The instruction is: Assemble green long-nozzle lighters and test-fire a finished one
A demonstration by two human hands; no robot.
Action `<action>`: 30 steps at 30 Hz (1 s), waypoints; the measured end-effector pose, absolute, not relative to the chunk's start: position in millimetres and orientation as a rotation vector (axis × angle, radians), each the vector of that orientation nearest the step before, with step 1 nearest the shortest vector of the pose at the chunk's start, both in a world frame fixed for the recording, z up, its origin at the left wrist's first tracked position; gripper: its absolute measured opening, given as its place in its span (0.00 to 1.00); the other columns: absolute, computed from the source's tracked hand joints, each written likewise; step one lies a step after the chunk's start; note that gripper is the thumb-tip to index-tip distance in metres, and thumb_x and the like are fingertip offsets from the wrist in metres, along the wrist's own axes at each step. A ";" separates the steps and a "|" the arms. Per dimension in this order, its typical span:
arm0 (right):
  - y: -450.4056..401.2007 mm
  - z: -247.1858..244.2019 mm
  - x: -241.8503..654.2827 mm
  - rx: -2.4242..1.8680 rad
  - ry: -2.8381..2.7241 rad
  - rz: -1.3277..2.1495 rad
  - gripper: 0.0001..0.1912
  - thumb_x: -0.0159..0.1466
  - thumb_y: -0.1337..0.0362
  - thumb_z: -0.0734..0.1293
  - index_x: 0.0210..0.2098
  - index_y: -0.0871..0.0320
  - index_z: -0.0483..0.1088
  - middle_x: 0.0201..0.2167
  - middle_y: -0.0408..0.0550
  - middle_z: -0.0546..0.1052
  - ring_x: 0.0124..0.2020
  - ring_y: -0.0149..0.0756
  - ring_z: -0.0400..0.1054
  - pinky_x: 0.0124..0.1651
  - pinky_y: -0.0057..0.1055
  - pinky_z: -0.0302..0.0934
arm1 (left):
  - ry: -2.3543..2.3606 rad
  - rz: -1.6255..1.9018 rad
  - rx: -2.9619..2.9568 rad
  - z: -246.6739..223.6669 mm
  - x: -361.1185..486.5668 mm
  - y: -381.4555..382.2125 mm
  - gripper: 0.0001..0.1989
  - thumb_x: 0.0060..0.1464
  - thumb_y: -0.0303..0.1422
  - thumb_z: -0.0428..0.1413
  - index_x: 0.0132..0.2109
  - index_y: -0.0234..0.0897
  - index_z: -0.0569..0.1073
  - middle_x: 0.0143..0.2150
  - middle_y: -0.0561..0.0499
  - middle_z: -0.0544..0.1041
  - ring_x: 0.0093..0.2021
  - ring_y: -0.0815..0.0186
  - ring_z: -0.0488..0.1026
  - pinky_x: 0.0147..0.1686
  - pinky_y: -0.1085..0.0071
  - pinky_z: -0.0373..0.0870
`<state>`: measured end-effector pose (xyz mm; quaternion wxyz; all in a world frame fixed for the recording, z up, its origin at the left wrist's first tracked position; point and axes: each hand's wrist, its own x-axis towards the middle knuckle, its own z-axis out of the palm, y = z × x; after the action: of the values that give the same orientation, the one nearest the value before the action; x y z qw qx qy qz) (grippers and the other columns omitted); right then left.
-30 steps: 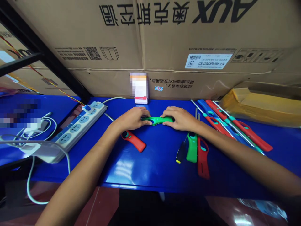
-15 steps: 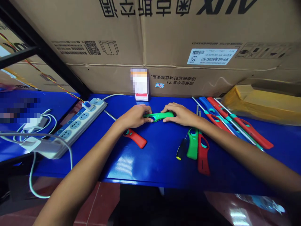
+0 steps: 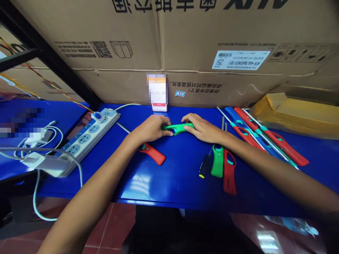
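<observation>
Head view: a large cardboard box point(image 3: 190, 46) with upside-down printing stands along the back. Before it stretches a glossy blue table point(image 3: 174, 187), with a yellow-brown carton point(image 3: 293, 114) at its far right. On the left a white power strip point(image 3: 87, 137) lies aslant, one plug in its far end and a white adapter at the near end. To the right, red and blue long-necked lighters point(image 3: 287, 150) lie side by side, also aslant.

Both hands meet over the table's middle, toward the back, at a green lighter handle point(image 3: 178, 128) that lies crosswise between them. The left hand point(image 3: 155, 127) is clamped on its left end, thumb on the near side. The right hand point(image 3: 205, 129) has its thumb along the right end, fingers arched beyond; whether those fingers press on it I cannot tell.

Near the right forearm, another green lighter point(image 3: 217, 165) and a red lighter point(image 3: 229, 180) lie next to each other. One more red lighter point(image 3: 155, 154) rests partly hidden by the left hand. A phone point(image 3: 159, 97) stands upright against the box. Just beside the second green lighter is a dark, yellow-ended screwdriver point(image 3: 204, 165).
</observation>
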<state>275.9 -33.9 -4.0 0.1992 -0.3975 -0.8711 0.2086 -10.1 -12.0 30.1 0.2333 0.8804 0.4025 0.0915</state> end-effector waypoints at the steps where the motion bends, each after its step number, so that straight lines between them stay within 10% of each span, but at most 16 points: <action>1: -33.7 -3.5 276.3 -1.105 -2.440 0.563 0.16 0.82 0.51 0.59 0.62 0.50 0.66 0.62 0.58 0.75 0.65 0.54 0.70 0.70 0.54 0.64 | 1.091 0.257 2.420 30.3 -10.9 -11.7 0.10 0.63 0.36 0.71 0.47 0.36 0.83 0.44 0.48 0.86 0.43 0.60 0.80 0.44 0.67 0.68; 30: -26.2 -5.7 280.5 -0.988 -2.434 0.539 0.11 0.76 0.56 0.72 0.53 0.52 0.82 0.49 0.53 0.81 0.54 0.51 0.74 0.59 0.48 0.67 | 1.168 0.320 2.389 26.0 -24.9 0.8 0.07 0.55 0.29 0.75 0.41 0.38 0.87 0.35 0.52 0.86 0.34 0.64 0.79 0.37 0.69 0.67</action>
<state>280.5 -26.2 -5.7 0.2279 -0.3589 -0.8837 0.1957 -24.9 0.8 26.0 0.2295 0.8682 0.4244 0.1161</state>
